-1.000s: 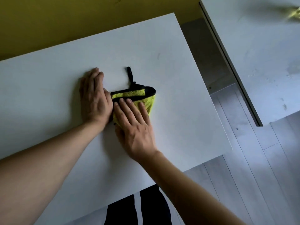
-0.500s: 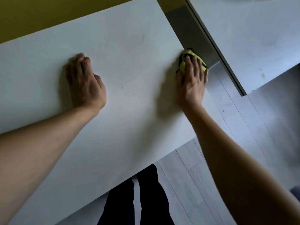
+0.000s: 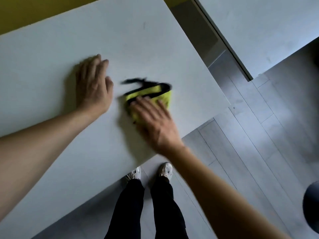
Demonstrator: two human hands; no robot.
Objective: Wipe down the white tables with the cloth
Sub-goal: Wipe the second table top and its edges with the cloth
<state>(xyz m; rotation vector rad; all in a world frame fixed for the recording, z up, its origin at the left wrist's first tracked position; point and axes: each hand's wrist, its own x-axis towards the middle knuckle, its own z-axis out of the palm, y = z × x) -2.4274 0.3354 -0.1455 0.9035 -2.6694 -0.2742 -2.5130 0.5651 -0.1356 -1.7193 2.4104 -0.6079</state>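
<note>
**Yellow cloth under the right hand on a white surface**

Yellow-green cloth (image 3: 151, 95), edged in black with a black strap trailing off to the left, lying bunched near the middle-right of the white surface (image 3: 51, 49). Pressed flat beneath the right hand (image 3: 155, 121), fingers straight and spread over the cloth's near part, palm down, no curl round the fabric. Blurred by motion, so the finer folds cannot be made out.

Left hand (image 3: 94, 88) laid flat on the same surface just beside the cloth's strap, fingers straight and together, grip open and holding nothing. Both forearms bare, reaching in from the lower edge of the view.

Beyond the surface's far edge, a yellow wall (image 3: 43, 11). To the upper right, a second white table (image 3: 267, 28), set apart from the first by a gap showing grey plank floor (image 3: 250, 135). Faint marks scattered on that second top.

Below the surface's near edge, black trousers (image 3: 146, 209) and two pale shoes (image 3: 165, 170) standing on the floor. At the far right edge, part of a dark rounded object (image 3: 312, 209), cut off by the frame and not identifiable. Nothing lying on the surface between the two hands apart from the cloth's strap.
</note>
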